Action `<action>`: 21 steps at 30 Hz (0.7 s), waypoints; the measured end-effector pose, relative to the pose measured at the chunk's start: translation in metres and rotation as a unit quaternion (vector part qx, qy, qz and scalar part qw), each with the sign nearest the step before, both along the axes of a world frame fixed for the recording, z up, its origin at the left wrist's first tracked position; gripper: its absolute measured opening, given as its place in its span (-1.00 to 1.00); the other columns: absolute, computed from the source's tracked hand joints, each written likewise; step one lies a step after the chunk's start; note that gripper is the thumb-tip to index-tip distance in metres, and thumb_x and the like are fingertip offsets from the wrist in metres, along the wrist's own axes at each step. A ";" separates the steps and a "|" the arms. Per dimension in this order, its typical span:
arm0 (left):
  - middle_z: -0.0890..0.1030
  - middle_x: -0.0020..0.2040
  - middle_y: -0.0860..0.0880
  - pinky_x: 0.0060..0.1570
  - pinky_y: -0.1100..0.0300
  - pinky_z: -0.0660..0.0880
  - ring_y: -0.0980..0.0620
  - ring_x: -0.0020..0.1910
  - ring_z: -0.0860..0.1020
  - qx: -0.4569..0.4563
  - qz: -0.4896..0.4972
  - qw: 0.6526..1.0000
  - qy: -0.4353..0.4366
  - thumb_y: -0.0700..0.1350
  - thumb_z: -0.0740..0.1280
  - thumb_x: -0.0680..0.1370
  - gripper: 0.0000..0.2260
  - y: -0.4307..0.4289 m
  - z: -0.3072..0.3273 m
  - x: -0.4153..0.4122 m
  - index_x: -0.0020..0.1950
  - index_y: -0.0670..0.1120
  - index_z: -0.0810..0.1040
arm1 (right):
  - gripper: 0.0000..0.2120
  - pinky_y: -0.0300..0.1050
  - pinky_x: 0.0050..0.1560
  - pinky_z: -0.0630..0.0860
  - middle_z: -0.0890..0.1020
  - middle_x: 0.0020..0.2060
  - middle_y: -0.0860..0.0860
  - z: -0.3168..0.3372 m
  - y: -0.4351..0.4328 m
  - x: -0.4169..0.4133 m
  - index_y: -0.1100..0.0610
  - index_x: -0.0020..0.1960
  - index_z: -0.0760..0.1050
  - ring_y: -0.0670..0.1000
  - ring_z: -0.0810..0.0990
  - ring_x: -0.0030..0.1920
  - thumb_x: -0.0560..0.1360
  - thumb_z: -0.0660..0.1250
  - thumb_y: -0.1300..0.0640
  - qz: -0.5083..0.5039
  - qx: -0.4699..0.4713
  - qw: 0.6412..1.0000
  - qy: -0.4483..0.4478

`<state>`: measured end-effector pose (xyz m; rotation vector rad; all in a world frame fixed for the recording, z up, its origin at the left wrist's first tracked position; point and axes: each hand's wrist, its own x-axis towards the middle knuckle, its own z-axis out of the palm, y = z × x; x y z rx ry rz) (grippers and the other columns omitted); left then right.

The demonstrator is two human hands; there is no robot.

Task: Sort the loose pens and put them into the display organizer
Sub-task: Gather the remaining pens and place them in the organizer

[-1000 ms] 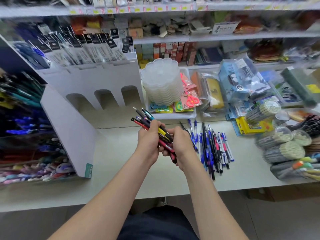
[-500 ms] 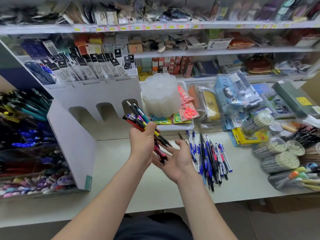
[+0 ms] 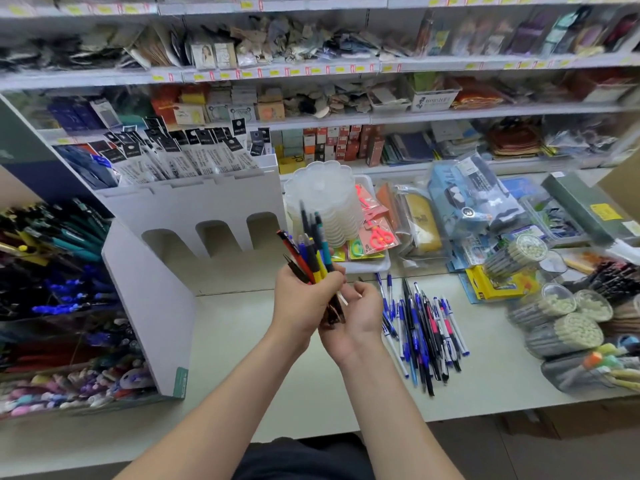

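The left hand (image 3: 301,299) grips a pen bunch (image 3: 313,251) just right of the organizer (image 3: 207,202), long axis near upright; the right hand (image 3: 356,317) cups loosely under its lower ends. The organizer's slots are nearer the left hand; loose pens (image 3: 422,323) lie farther right.

1. Bundle of red, yellow, blue and black pens (image 3: 316,261): lower ends hidden between left hand (image 3: 304,299) and right hand (image 3: 358,317); upper tips blurred; number cannot be told, nor whether the right hand grips them.
2. Packaged goods on the top white shelves (image 3: 311,43): blurred, kinds unidentifiable.
3. Black-and-white hanging packets (image 3: 180,157): print too small to read.
4. Clear-fronted bins of coloured pens (image 3: 52,271): cut off by the left edge.
5. Clear cylindrical tubs of grey sticks (image 3: 564,336): group runs past the right edge.
6. Bare forearms (image 3: 214,410): cut off by the bottom edge.
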<state>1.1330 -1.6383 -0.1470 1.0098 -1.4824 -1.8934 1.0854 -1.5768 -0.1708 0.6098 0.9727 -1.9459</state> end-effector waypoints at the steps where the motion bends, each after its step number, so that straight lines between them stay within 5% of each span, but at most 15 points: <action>1: 0.76 -0.11 -0.15 -0.02 0.18 0.66 0.03 -0.13 0.72 -0.010 -0.004 1.000 -0.003 -0.38 0.48 0.49 -0.80 0.004 0.000 0.001 -0.02 -0.11 0.72 | -0.50 0.03 0.18 0.59 0.72 0.16 0.27 0.002 -0.001 0.001 0.26 0.31 0.64 0.23 0.72 0.15 0.65 0.06 0.02 0.002 -0.008 1.000 0.008; 5: 0.74 -0.17 -0.14 -0.06 0.15 0.67 0.00 -0.15 0.72 -0.048 -0.041 0.998 -0.025 -0.21 0.52 0.55 -0.91 0.000 -0.005 0.006 0.02 -0.17 0.68 | -0.51 0.07 0.36 0.52 0.74 0.16 0.18 0.003 -0.001 0.007 0.23 0.26 0.68 0.15 0.70 0.24 0.69 0.05 0.01 0.068 0.005 0.994 0.084; 8: 0.67 -0.24 -0.13 -0.20 0.05 0.58 -0.05 -0.27 0.63 -0.016 -0.105 0.993 -0.047 -0.19 0.46 0.59 -0.90 -0.012 -0.008 0.016 0.06 -0.20 0.65 | -0.56 -0.02 0.05 0.58 0.78 0.00 0.03 0.005 0.000 0.007 0.12 0.10 0.69 0.00 0.73 0.04 0.72 0.05 0.00 0.109 0.085 0.971 0.194; 11: 0.60 -0.26 -0.19 -0.26 -0.01 0.45 -0.12 -0.32 0.53 0.006 -0.196 0.977 -0.083 -0.18 0.49 0.53 -0.87 -0.019 -0.010 0.030 0.03 -0.19 0.65 | -0.58 -0.12 -0.24 0.54 0.75 0.12 0.10 0.009 0.001 0.001 0.10 0.22 0.65 -0.01 0.71 -0.08 0.73 0.11 -0.11 0.116 0.061 0.951 0.279; 14: 0.55 -0.28 -0.18 -0.31 0.04 0.45 -0.11 -0.37 0.50 0.025 -0.256 0.960 -0.110 -0.26 0.50 0.51 -0.91 -0.022 -0.008 0.045 -0.05 -0.17 0.62 | -0.66 0.09 0.19 0.66 0.70 0.25 0.03 0.005 0.002 0.003 -0.13 0.47 0.50 0.03 0.71 0.21 0.74 0.20 -0.14 0.141 0.060 0.916 0.370; 16: 0.58 -0.24 -0.18 -0.33 0.08 0.47 -0.09 -0.36 0.53 0.040 -0.294 0.947 -0.120 -0.27 0.51 0.51 -0.89 -0.023 -0.006 0.055 -0.03 -0.18 0.61 | -0.68 0.08 0.20 0.67 0.73 0.16 0.02 0.003 0.004 0.005 -0.28 0.45 0.46 0.06 0.72 0.18 0.73 0.26 -0.02 0.162 0.069 0.901 0.397; 21: 0.59 -0.24 -0.16 -0.33 0.09 0.51 -0.08 -0.35 0.56 0.074 -0.301 0.941 -0.137 -0.20 0.52 0.54 -0.83 -0.026 -0.008 0.076 0.05 -0.18 0.58 | -0.73 0.02 -0.07 0.64 0.72 -0.01 0.08 0.008 0.000 0.009 -0.02 0.10 0.59 0.09 0.67 0.00 0.64 0.19 0.26 0.236 0.084 0.881 0.401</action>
